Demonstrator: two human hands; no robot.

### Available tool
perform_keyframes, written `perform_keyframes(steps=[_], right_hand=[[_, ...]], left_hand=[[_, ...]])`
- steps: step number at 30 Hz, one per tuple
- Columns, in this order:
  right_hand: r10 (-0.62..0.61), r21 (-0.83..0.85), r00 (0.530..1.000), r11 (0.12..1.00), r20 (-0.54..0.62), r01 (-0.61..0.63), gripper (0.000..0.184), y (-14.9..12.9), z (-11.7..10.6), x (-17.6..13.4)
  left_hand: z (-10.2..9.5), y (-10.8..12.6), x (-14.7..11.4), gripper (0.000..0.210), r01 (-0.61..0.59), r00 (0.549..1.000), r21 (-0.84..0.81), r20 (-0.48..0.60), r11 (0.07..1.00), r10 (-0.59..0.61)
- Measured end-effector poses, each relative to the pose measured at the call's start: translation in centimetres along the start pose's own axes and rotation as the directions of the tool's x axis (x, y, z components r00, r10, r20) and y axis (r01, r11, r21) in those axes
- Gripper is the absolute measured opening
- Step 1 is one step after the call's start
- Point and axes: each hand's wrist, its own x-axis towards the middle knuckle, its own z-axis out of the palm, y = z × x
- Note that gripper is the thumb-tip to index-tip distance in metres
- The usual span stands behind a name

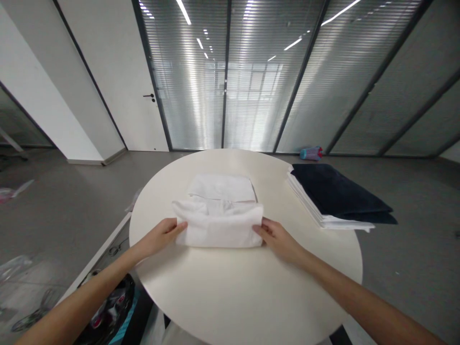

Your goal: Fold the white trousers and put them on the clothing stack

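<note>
White cloth [220, 232] is lying on the round table [230, 297], a touch toward 11 o'clock from the middle. Left hand [170, 232] is pinching its near panel at 8 o'clock, right hand [268, 232] doing the same at 4, thumbs on top; fingertips underneath are mostly hiding, so can't tell how firm the grip is. Looks like a fold's in hand, approx. midway: the near panel is overlapping the far part. Next move prob. calls for both hands working level, w/ the panel's edges lining up and wrinkles getting smoothed out. Orientation: near panel's long axis is running 9 to 3 o'clock, pretty much square to the person; the cloth's far end is pointing at 12. Over at 2 o'clock, navy cloth [341, 191] is sitting atop white folded cloths [305, 197], corners overhanging the table edge.
</note>
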Motion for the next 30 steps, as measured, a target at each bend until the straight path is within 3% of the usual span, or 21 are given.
perform_keyframes(steps=[2, 6, 8, 12, 15, 18, 21, 24, 25, 27, 28, 30], right_hand=[[0.150, 0.107, 0.984, 0.984, -0.093, -0.140, 0.031, 0.4, 0.4, 1.6], [0.288, 0.129, 0.947, 0.954, -0.145, -0.270, 0.045, 0.7, 0.7, 2.9], [0.282, 0.143, 0.947, 0.955, -0.155, -0.261, 0.047, 0.5, 0.8, 2.6], [0.230, 0.200, 0.950, 0.962, -0.209, -0.188, 0.054, -0.1, 1.2, 2.0], [0.193, 0.162, 0.945, 0.975, -0.262, -0.154, 0.051, -0.3, 1.4, 2.0], [0.226, 0.096, 0.943, 0.973, -0.245, -0.208, 0.035, -0.1, 1.1, 2.5], [0.298, 0.074, 0.940, 0.954, -0.168, -0.289, 0.023, 0.2, 0.6, 2.9], [0.303, -0.002, 0.948, 0.952, -0.100, -0.305, 0.020, 0.1, -0.4, 3.3], [0.269, -0.065, 0.957, 0.959, -0.107, -0.277, 0.021, 0.0, -0.9, 3.5], [0.165, -0.223, 0.969, 0.953, -0.185, -0.205, 0.025, -0.5, -2.2, 4.6], [0.113, -0.303, 0.964, 0.935, -0.239, -0.185, 0.027, -0.8, -2.9, 5.5], [0.057, -0.431, 0.943, 0.879, -0.329, -0.203, 0.029, -1.1, -4.1, 7.8]], left_hand=[[0.2, -0.3, 2.3, 0.063, 0.131, 0.991, -0.082, 0.041, 0.988, -0.128], [-0.2, -0.6, 4.5, 0.062, 0.217, 0.973, -0.182, 0.125, 0.959, -0.196], [-0.2, -0.6, 4.5, 0.063, 0.162, 0.985, -0.206, 0.086, 0.965, -0.147], [0.3, -0.5, 3.8, 0.061, -0.046, 0.989, -0.167, -0.143, 0.985, 0.022], [0.9, -0.3, 4.1, 0.059, -0.046, 0.980, -0.137, -0.199, 0.989, 0.018], [0.9, -0.2, 5.3, 0.062, 0.097, 0.993, -0.216, -0.051, 0.972, -0.110], [0.2, -0.3, 6.4, 0.063, 0.239, 0.966, -0.280, 0.162, 0.930, -0.200], [-0.9, -0.3, 6.6, 0.071, 0.290, 0.943, -0.280, 0.246, 0.915, -0.224], [-1.2, 0.0, 6.4, 0.076, 0.275, 0.952, -0.252, 0.209, 0.928, -0.225], [-1.5, 1.1, 5.8, 0.083, 0.152, 0.988, -0.112, 0.002, 0.982, -0.153], [-1.5, 1.9, 5.5, 0.081, 0.048, 0.990, 0.015, -0.136, 0.999, -0.045], [-0.7, 3.9, 5.2, 0.062, -0.167, 0.918, 0.322, -0.294, 0.932, 0.266]])
